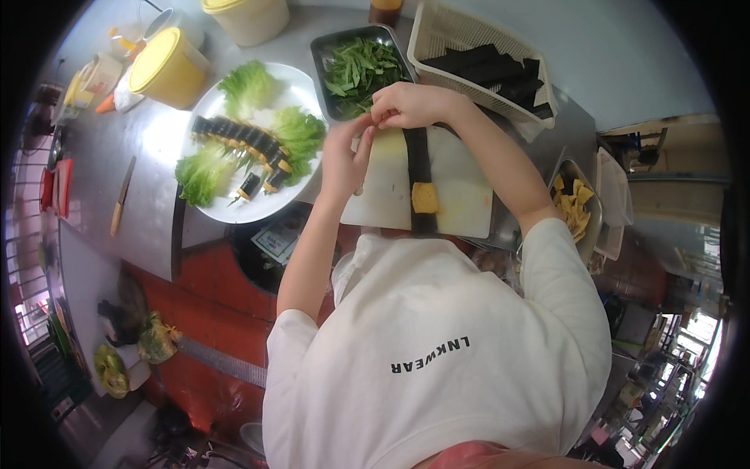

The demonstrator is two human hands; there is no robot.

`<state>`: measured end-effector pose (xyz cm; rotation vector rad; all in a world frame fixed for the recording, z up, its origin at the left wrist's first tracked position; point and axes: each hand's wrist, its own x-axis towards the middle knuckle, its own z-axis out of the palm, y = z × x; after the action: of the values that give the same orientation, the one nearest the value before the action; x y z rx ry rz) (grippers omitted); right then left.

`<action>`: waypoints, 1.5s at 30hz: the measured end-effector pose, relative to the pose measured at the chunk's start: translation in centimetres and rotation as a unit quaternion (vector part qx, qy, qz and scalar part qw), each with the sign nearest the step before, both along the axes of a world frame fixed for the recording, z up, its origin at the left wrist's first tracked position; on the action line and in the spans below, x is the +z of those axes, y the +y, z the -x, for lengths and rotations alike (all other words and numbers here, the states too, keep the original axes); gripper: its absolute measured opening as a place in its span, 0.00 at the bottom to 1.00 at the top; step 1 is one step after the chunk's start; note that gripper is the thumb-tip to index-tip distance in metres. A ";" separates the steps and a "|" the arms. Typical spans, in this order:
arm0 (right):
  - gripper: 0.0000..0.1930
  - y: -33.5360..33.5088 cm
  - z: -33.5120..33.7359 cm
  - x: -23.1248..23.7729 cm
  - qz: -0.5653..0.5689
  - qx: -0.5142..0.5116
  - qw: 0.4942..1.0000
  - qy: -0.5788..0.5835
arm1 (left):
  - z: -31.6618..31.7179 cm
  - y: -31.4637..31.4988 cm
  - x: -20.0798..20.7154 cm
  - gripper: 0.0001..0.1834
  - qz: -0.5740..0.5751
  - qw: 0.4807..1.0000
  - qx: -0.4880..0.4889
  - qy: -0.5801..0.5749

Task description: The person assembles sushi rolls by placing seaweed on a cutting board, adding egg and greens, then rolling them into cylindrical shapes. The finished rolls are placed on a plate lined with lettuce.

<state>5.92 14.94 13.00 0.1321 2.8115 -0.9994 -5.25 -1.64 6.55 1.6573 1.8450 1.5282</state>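
Observation:
My left hand (345, 156) and my right hand (414, 105) meet at the fingertips over the near edge of a dark metal tray of green leaves (361, 66). Both are closed in a pinch; whatever is between the fingers is too small to make out. Below them lies a white cutting board (461, 184). A dark strip of seaweed (419, 156) runs lengthwise down the board, with a yellow square piece (424, 198) lying across its near part. To the left, a large white plate (308, 84) holds lettuce (248, 87) and a curved row of seaweed-wrapped rolls (244, 139).
Behind the board stands a cream basket (437, 27) with dark seaweed sheets (492, 70). A metal container of yellow strips (576, 211) sits by my right elbow. A knife (123, 195) lies on the steel table at left. Yellow-lidded tubs (168, 69) stand at the back left.

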 end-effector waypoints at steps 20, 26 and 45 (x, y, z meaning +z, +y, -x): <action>0.09 3.9 2.3 -7.8 -0.149 -0.271 0.951 0.029 | -0.6 -5.1 -4.1 0.12 0.118 0.844 0.037 -0.522; 0.07 4.3 1.0 -5.2 0.166 -0.352 0.917 0.088 | 0.4 -4.3 -3.1 0.17 0.135 0.845 0.060 -0.514; 0.11 3.9 0.9 -7.6 -0.041 -0.314 0.944 0.092 | 1.1 -1.1 -3.8 0.11 0.117 0.811 0.023 -0.573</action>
<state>4.98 18.88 5.40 1.0535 3.0409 -1.0399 -6.38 -2.74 2.76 0.3186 1.2518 1.6281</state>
